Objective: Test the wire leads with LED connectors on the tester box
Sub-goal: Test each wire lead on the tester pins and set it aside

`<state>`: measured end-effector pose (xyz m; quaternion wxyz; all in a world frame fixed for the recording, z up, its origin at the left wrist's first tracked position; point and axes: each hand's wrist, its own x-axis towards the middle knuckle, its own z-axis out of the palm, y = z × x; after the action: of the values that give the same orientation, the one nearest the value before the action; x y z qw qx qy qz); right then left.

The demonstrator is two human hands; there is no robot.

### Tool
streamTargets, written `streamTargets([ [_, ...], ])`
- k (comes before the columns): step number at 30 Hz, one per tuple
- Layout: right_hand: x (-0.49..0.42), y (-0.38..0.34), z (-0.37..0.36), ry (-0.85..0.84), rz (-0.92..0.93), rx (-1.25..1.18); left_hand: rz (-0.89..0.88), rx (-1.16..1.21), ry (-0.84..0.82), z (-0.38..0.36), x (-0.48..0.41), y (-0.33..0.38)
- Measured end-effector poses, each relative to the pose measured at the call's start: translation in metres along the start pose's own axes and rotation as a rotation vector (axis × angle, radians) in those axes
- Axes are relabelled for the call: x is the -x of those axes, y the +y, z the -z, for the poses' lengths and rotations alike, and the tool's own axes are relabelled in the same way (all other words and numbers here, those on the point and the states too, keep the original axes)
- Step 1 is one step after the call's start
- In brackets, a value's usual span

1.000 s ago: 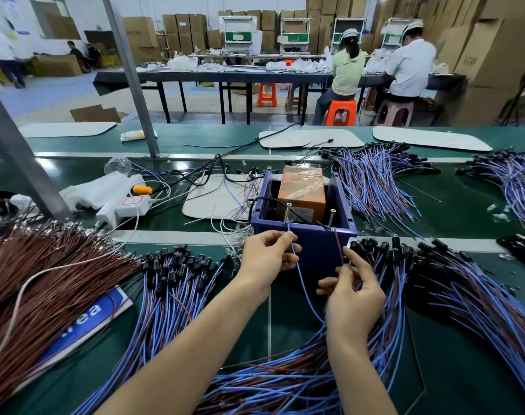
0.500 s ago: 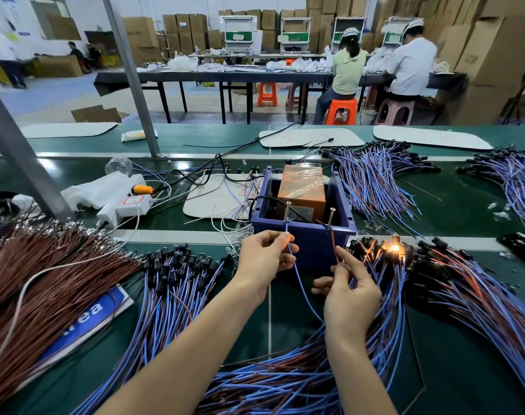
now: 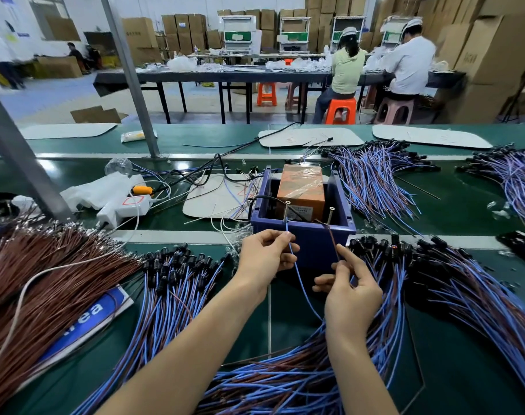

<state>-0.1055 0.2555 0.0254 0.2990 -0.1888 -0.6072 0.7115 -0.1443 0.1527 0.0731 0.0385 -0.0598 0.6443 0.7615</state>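
LED glow faded; blue sign perhaps reads "rea".

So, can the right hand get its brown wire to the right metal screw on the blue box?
Probably yes. The right hand pinches the thin brown wire before the blue plastic box, and nothing stands between it and the right metal screw.

1. I record a green bench carrying the stock.
2. I find a brown wire bundle lying near left.
3. A blue tester box stands centre, with blue leads fanned to its right.
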Motion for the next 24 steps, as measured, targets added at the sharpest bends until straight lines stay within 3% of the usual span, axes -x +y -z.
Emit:
streamTargets([
  [10, -0.0004, 0.0023, 0.0023, 0.026, -0.034, 0.012, 0.006, -0.008, -0.004, 0.0014, -0.0002, -0.0003],
  [24, 0.0079, -0.0040, 0.0040, -0.081, -0.018, 0.002, -0.003, -0.052, -0.052, 0.0035, 0.0065, 0.0017],
])
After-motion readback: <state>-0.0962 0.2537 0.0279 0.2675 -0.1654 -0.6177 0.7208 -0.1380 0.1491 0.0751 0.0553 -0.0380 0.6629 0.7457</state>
